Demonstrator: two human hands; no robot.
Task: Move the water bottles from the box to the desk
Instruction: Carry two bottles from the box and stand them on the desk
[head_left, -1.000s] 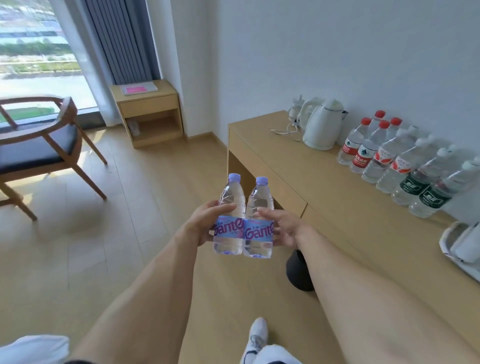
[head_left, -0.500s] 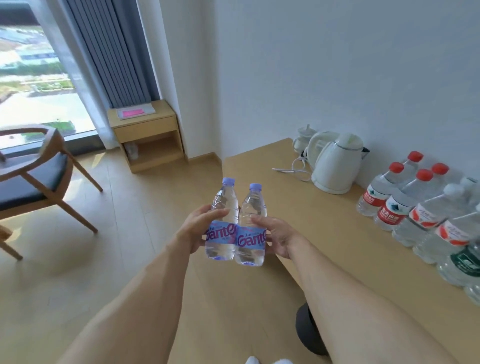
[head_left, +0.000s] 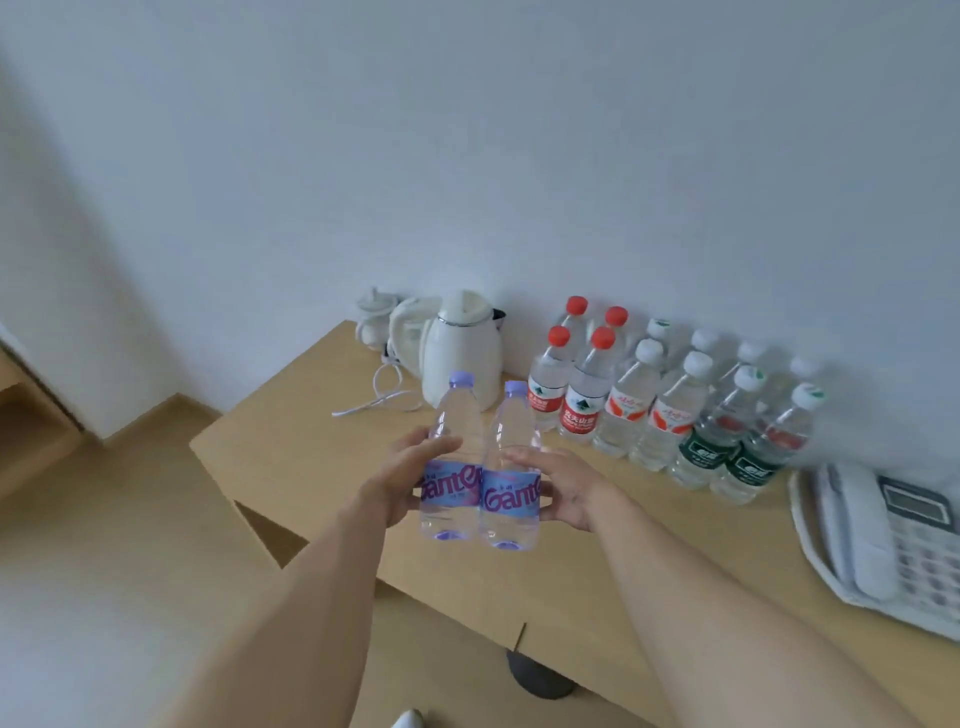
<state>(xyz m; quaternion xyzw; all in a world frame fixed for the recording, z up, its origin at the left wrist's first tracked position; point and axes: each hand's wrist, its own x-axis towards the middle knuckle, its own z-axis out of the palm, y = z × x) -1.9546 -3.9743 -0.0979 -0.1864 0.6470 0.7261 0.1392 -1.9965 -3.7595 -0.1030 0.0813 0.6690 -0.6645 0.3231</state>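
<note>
Two water bottles with purple caps and purple labels are held upright, side by side and touching, above the front part of the wooden surface (head_left: 322, 457). The left hand (head_left: 402, 480) wraps its fingers and thumb round the left purple bottle (head_left: 451, 457), so that grip is closed on it. The right hand (head_left: 563, 491) curls round the right purple bottle (head_left: 511, 467) in the same way, thumb across the front above the label. Whether the bottle bases touch the surface or hang just above it cannot be told.

Along the back edge of the surface, against the wall, stands a double row of other bottles: four with red caps (head_left: 582, 400) towards the left, then white-capped bottles with red labels (head_left: 649, 410), then white-capped bottles with green labels (head_left: 727, 447) farther right. A white kettle (head_left: 462, 358) stands near the back left corner, just left of the red-capped bottles, with a white cord (head_left: 382, 400) lying in front of it. A white telephone (head_left: 883, 535) sits at the right edge of the view, beside the green-labelled bottles.
</note>
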